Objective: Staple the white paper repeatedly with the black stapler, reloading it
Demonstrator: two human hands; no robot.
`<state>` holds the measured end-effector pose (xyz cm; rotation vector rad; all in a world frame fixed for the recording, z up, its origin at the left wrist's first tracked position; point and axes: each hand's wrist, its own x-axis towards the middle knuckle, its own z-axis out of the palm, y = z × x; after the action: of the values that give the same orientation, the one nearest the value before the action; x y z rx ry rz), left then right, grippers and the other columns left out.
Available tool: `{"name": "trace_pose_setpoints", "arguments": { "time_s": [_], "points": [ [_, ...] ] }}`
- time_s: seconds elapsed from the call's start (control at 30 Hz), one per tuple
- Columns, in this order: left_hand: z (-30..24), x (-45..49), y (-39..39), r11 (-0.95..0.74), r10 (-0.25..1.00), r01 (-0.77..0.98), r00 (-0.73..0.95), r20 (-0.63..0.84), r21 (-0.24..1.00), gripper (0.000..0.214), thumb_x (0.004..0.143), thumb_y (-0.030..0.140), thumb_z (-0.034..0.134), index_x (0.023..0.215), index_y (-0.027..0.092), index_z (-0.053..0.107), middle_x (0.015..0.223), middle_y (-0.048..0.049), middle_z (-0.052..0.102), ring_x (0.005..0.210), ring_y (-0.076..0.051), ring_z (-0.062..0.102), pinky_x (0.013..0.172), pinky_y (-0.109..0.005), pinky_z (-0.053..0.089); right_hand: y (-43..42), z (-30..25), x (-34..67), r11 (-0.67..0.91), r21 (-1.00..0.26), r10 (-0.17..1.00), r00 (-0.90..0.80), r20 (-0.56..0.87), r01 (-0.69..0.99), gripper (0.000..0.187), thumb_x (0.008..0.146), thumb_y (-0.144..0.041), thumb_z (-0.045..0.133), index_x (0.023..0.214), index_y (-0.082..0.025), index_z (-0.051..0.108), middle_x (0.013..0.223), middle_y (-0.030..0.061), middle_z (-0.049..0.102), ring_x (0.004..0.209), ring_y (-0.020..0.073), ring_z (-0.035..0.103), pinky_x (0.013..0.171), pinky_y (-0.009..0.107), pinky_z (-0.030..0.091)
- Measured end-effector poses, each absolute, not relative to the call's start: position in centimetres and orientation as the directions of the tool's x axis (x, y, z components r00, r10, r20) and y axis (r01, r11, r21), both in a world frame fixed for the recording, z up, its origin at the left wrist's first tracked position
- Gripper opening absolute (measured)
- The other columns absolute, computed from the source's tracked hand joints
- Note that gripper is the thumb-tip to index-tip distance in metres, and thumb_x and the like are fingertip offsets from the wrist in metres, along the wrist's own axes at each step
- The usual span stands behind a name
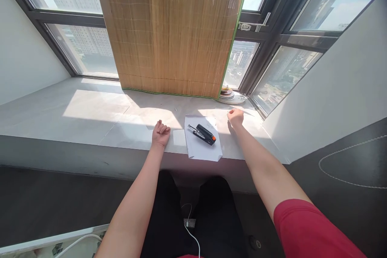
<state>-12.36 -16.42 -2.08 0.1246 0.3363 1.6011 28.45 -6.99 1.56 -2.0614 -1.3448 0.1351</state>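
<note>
My left hand (161, 132) rests on the grey window ledge (90, 113) with its fingers curled into a loose fist, nothing showing in it. My right hand (235, 117) lies further right on the ledge, fingers bent and closed; I cannot make out anything in them. Between the hands lies a white sheet of paper (203, 147) reaching the ledge's front edge. On the sheet sits a black stapler with an orange tip (206, 134), with a dark pen (191, 129) beside it. Neither hand touches the paper.
A bamboo blind (172, 28) hangs over the middle window down to the ledge. A stack of small plates (229, 94) sits by the right window frame. White walls close both sides. A white cable (191, 231) runs over my lap.
</note>
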Motion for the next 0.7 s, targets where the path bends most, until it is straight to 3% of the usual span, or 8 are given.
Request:
{"name": "trace_pose_setpoints", "arguments": {
  "time_s": [0.1, 0.2, 0.27, 0.37, 0.47, 0.53, 0.63, 0.7],
  "points": [
    [-1.9, -12.3, -16.5, -0.014, 0.991, -0.955, -0.054, -0.127, 0.297, 0.035, 0.119, 0.017, 0.036, 0.091, 0.019, 0.058, 0.047, 0.0139, 0.028, 0.039, -0.005, 0.034, 0.057, -0.021, 0.039, -6.8, -0.2, 28.6, -0.277, -0.568, 0.865, 0.459, 0.204, 0.775, 0.011, 0.079, -0.015, 0.062, 0.071, -0.022, 0.061, 0.080, 0.0061, 0.068, 0.083, 0.0236, 0.064, 0.084, 0.034, 0.049],
    [-1.8, -12.4, -16.6, -0.015, 0.990, -0.944, -0.060, -0.127, 0.328, 0.035, 0.118, 0.016, 0.036, 0.089, 0.020, 0.056, 0.049, 0.0136, 0.026, 0.040, -0.006, 0.032, 0.057, -0.021, 0.039, -7.5, -0.5, 28.5, -0.232, -0.567, 0.867, 0.432, 0.248, 0.790, 0.003, 0.083, -0.020, 0.064, 0.081, -0.022, 0.063, 0.094, 0.0082, 0.071, 0.094, 0.0235, 0.065, 0.089, 0.032, 0.047],
    [-1.8, -12.3, -16.6, -0.024, 0.989, -0.922, -0.079, -0.126, 0.386, 0.034, 0.116, 0.015, 0.037, 0.089, 0.020, 0.055, 0.051, 0.0127, 0.025, 0.041, -0.006, 0.031, 0.057, -0.022, 0.038, -9.0, -0.8, 28.3, -0.208, -0.570, 0.856, 0.430, 0.288, 0.795, 0.004, 0.088, -0.024, 0.062, 0.088, -0.021, 0.065, 0.105, 0.0107, 0.072, 0.100, 0.0241, 0.064, 0.089, 0.032, 0.046],
    [-1.8, -11.9, -16.3, -0.059, 0.979, -0.828, -0.157, -0.130, 0.557, 0.031, 0.113, 0.015, 0.040, 0.087, 0.022, 0.054, 0.055, 0.0109, 0.027, 0.045, -0.008, 0.033, 0.058, -0.023, 0.038, -13.0, -1.8, 27.3, -0.246, -0.540, 0.862, 0.436, 0.258, 0.805, 0.012, 0.093, -0.026, 0.058, 0.087, -0.021, 0.067, 0.098, 0.0106, 0.073, 0.090, 0.0244, 0.063, 0.079, 0.033, 0.044],
    [-1.4, -11.0, -15.0, 0.032, 0.957, -0.443, -0.244, -0.154, 0.896, 0.029, 0.108, 0.018, 0.043, 0.081, 0.024, 0.053, 0.056, 0.0076, 0.035, 0.049, -0.012, 0.040, 0.063, -0.026, 0.045, -17.4, -2.9, 25.4, -0.278, -0.439, 0.912, 0.378, 0.158, 0.854, 0.018, 0.097, -0.028, 0.056, 0.088, -0.020, 0.070, 0.094, 0.0102, 0.073, 0.086, 0.0238, 0.064, 0.073, 0.033, 0.040],
    [-0.7, -10.2, -13.3, 0.125, 0.955, -0.140, -0.253, -0.157, 0.982, 0.023, 0.100, 0.019, 0.055, 0.077, 0.023, 0.056, 0.058, 0.0023, 0.049, 0.057, -0.016, 0.051, 0.068, -0.031, 0.048, -19.2, -3.2, 24.1, -0.225, -0.345, 0.947, 0.288, 0.142, 0.911, 0.024, 0.102, -0.027, 0.051, 0.094, -0.019, 0.072, 0.102, 0.0125, 0.073, 0.093, 0.0242, 0.066, 0.076, 0.033, 0.041],
    [0.5, -9.2, -9.9, 0.097, 0.961, 0.324, -0.278, -0.003, 0.941, 0.010, 0.091, 0.020, 0.066, 0.081, 0.023, 0.067, 0.078, -0.0078, 0.069, 0.084, -0.026, 0.068, 0.079, -0.037, 0.051, -19.8, -3.0, 22.9, -0.170, -0.255, 0.967, 0.212, 0.145, 0.952, 0.028, 0.104, -0.023, 0.045, 0.103, -0.017, 0.072, 0.111, 0.0153, 0.072, 0.104, 0.0259, 0.067, 0.083, 0.034, 0.043],
    [0.9, -8.7, -7.4, 0.082, 0.960, 0.664, -0.254, 0.121, 0.743, 0.016, 0.093, 0.021, 0.059, 0.099, 0.021, 0.074, 0.104, -0.0156, 0.076, 0.110, -0.034, 0.070, 0.094, -0.044, 0.053, -19.5, -2.8, 22.7, -0.168, -0.251, 0.969, 0.206, 0.135, 0.953, 0.028, 0.105, -0.022, 0.044, 0.105, -0.016, 0.071, 0.112, 0.0155, 0.071, 0.105, 0.0266, 0.067, 0.086, 0.035, 0.043]
  ]
}}
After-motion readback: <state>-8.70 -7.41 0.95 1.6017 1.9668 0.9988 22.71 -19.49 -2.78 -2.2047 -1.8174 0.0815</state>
